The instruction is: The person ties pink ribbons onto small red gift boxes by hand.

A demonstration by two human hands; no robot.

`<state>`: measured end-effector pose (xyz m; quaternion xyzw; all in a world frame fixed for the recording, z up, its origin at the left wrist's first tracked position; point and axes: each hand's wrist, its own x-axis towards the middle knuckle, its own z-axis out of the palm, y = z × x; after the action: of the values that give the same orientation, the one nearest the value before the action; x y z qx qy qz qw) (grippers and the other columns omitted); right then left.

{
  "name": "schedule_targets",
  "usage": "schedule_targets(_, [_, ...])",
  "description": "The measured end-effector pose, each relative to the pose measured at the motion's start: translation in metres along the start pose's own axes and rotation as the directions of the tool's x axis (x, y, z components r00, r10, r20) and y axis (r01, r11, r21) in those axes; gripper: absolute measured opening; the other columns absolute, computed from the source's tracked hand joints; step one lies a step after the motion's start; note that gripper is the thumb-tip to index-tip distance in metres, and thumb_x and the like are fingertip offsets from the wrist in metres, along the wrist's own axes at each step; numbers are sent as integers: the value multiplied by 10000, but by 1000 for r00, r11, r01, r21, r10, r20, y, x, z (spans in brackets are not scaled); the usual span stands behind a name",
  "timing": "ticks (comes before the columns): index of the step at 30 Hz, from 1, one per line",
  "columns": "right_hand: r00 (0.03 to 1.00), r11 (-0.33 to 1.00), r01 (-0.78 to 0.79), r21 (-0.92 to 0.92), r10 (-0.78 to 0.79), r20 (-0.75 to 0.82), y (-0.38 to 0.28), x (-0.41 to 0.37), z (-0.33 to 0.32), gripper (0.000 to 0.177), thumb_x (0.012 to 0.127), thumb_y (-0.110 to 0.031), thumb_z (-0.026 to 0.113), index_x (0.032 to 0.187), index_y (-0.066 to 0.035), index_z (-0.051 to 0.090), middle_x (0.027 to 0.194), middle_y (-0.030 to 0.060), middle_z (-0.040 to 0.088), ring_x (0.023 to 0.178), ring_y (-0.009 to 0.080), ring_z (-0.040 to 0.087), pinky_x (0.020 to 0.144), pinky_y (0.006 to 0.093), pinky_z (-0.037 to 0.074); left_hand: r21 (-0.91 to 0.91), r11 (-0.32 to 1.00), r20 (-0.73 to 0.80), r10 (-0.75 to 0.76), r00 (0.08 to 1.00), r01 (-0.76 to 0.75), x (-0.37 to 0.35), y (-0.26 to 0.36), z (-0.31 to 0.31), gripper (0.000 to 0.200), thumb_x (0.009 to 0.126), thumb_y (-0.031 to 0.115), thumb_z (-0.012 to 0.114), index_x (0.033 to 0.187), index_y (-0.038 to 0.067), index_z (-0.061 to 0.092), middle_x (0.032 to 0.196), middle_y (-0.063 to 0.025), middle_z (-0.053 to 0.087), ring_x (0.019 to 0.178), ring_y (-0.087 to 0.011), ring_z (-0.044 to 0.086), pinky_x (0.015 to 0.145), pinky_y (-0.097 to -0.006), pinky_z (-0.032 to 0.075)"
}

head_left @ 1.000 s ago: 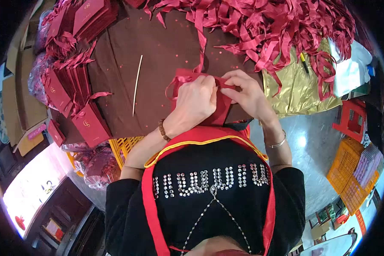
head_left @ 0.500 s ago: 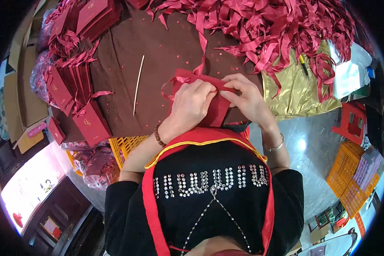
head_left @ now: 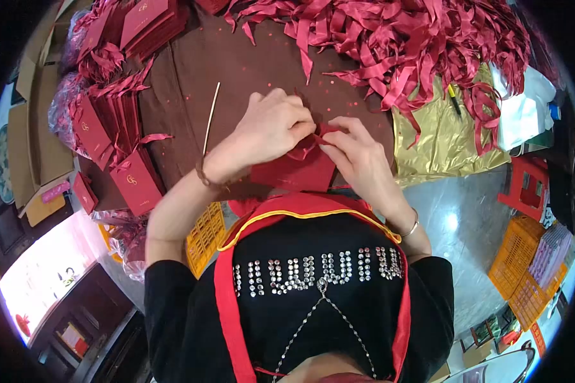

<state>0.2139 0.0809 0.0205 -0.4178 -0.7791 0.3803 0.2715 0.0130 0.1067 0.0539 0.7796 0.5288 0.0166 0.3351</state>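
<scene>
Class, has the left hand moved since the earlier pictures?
Yes: the left hand has moved forward and leftward, closer to the thin stick lying on the table.

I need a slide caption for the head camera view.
Left hand and right hand pinch red ribbon at a red packet over brown cloth.

Reds around the fingers (head_left: 346, 139), set against brown, gold and black.
At the fingers: crimson ribbon (head_left: 303, 153); just below them, plain deep-red pouch (head_left: 294, 175). Beyond: brown cloth (head_left: 236, 60), flecked with small red dots; beyond and right, ribbon pile (head_left: 415, 45), glossy crimson. Left of fingers: cream stick (head_left: 212, 118), unpatterned; farther left, dark-red cards (head_left: 137, 185), gold emblem on face. Right: shiny gold sheet (head_left: 447, 153); yellow-and-black pen (head_left: 454, 100). Bodyward of fingers: red apron (head_left: 313, 205), yellow edging; black shirt (head_left: 351, 319), silver studs in letter-like strokes.
</scene>
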Motion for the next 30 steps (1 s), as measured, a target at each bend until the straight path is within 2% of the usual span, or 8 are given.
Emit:
schedule_targets(1, [1000, 1000, 4, 0, -4, 0, -3, -1, 2, 138, 818, -86, 634, 932, -11, 615, 1074, 141, 558, 773, 285, 625, 660, 357, 511, 2, 1000, -3, -1, 1000, 1, 3, -3, -3, 170, 841, 236, 562, 871, 108, 670, 910, -44, 614, 953, -247, 521, 796, -404, 369])
schedule_targets(4, [1000, 995, -15, -101, 16, 10, -6, -2, 6, 141, 815, -78, 635, 936, -11, 610, 1080, 139, 553, 764, 278, 629, 656, 360, 518, -73, 996, 379, -24, 925, 56, 20, -15, -12, 280, 827, 288, 532, 883, 60, 684, 825, -106, 652, 802, -283, 584, 756, -379, 438])
schedule_targets(9, [998, 995, 13, -97, -20, -67, -2, 0, 8, 159, 806, -85, 652, 938, -8, 607, 1090, 139, 554, 764, 285, 632, 633, 363, 522, -208, 957, 411, -104, 906, 204, 33, -4, -15, 288, 792, 287, 555, 822, 30, 681, 664, -118, 603, 637, -236, 557, 667, -362, 432])
schedule_targets(15, [999, 998, -31, -61, 28, -43, 2, 1, 4, 187, 792, -98, 675, 923, 13, 602, 1085, 142, 561, 708, 286, 633, 604, 341, 520, -49, 960, 473, -221, 853, 276, 44, 11, -22, 293, 746, 283, 577, 774, 7, 671, 606, -104, 563, 597, -171, 518, 579, -334, 395])
schedule_targets(23, [1000, 1000, 1, -13, -1, -16, 1, 6, 6, 185, 788, -115, 685, 893, 10, 599, 1082, 153, 559, 668, 287, 626, 579, 342, 508, -286, 954, 620, 114, 776, 88, 59, -7, -23, 260, 694, 229, 607, 718, -27, 647, 542, -34, 493, 534, -128, 468, 497, -310, 360])
schedule_targets(25, [1000, 1000, 5, 0, -5, -22, 3, 5, 5, 182, 789, -123, 685, 882, 8, 600, 1082, 157, 558, 667, 295, 625, 579, 353, 505, -302, 946, 627, 106, 772, 115, 57, -4, -25, 250, 679, 225, 614, 722, -18, 653, 538, -34, 478, 529, -120, 458, 493, -298, 354])
schedule_targets(28, [1000, 1000, -3, -7, 3, 15, 8, 6, 2, 162, 792, -113, 682, 878, 7, 614, 1087, 138, 560, 724, 248, 622, 604, 321, 490, -343, 919, 619, 67, 783, 193, 51, 1, -23, 231, 674, 205, 607, 712, -19, 645, 534, -43, 480, 534, -120, 462, 519, -312, 371])
schedule_targets(30, [974, 946, -172, 274, 122, 190, 17, 13, -3, 149, 790, -101, 662, 890, 3, 626, 1050, 135, 561, 865, 262, 598, 729, 337, 480, -157, 957, 521, -131, 843, 245, 51, -2, -13, 208, 672, 186, 597, 691, -18, 634, 523, -44, 464, 528, -126, 457, 542, -336, 383])
